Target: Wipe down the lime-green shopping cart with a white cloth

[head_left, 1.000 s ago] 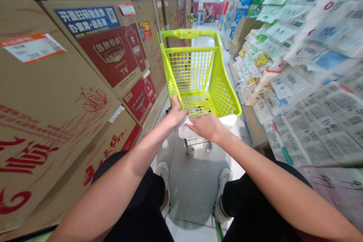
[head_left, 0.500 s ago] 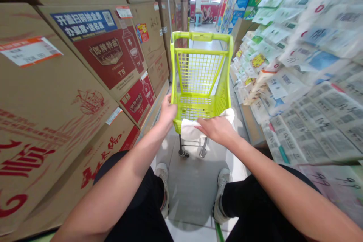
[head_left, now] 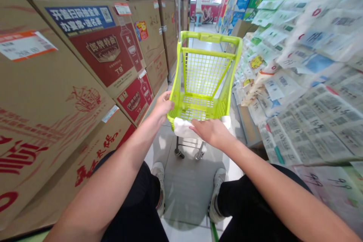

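Note:
A small lime-green shopping cart stands between my feet and the far aisle, tilted slightly to the right in view. My left hand grips its left side near the front edge, fingers curled round the plastic. Over the near rim lies a white cloth, which my right hand presses and holds against the basket. The fingertips of the right hand are bent over the rim. Inside, the grid basket shows bare plastic mesh. Dark wheels and thin metal legs show beneath it.
Stacked cardboard cartons wall the left side. Packs of wrapped tissue paper are piled along the right. Grey floor tiles run between my shoes. Farther down the aisle stands a blue stool.
The top of the cart has swung to the right, while its near rim has shifted a little left. Both hands have moved slightly left with it, and the cloth has slid along the rim.

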A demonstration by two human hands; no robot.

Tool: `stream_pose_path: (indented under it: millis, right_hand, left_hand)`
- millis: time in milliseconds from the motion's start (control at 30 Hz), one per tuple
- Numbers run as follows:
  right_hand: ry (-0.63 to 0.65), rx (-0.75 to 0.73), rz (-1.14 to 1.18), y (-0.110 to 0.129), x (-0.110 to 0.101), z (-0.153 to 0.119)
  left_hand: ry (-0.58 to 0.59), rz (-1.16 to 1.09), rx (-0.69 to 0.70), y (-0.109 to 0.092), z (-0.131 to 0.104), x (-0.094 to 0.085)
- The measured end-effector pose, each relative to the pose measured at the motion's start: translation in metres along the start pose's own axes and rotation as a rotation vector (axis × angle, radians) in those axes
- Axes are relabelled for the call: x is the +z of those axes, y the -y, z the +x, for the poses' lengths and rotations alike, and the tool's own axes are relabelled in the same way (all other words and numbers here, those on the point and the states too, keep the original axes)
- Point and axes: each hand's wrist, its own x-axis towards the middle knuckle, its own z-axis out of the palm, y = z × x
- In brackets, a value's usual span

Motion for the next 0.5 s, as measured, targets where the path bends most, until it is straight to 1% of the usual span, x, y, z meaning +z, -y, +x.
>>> stream_pose_path:
  millis: [67, 100, 200, 300, 367, 433, 500]
  right_hand:
    - [-0.015, -0.007, 0.001, -0.002, 0.002, -0.001]
    - [-0.016, -0.010, 0.000, -0.001, 0.002, 0.000]
    - [-0.005, -0.025, 0.003, 0.009, 0.000, 0.009]
    - [-0.006, -0.069, 0.031, 0.019, -0.003, 0.019]
    - [0.000, -0.078, 0.046, 0.022, -0.004, 0.022]
    - [0.009, -0.059, 0.044, 0.021, -0.004, 0.021]
    - [0.023, -0.028, 0.030, 0.016, -0.004, 0.017]
  left_hand:
    - [-0.003, 0.013, -0.012, -0.003, 0.006, -0.004]
    - [-0.011, 0.015, -0.012, -0.004, 0.005, -0.003]
    - [-0.020, 0.007, -0.018, -0.002, -0.007, 0.012]
    - [0.024, -0.019, -0.043, 0.003, -0.026, 0.031]
    - [0.072, -0.018, -0.034, 0.005, -0.033, 0.037]
    - [0.110, 0.012, -0.026, 0.007, -0.033, 0.035]
    - [0.128, 0.052, -0.027, 0.006, -0.024, 0.027]
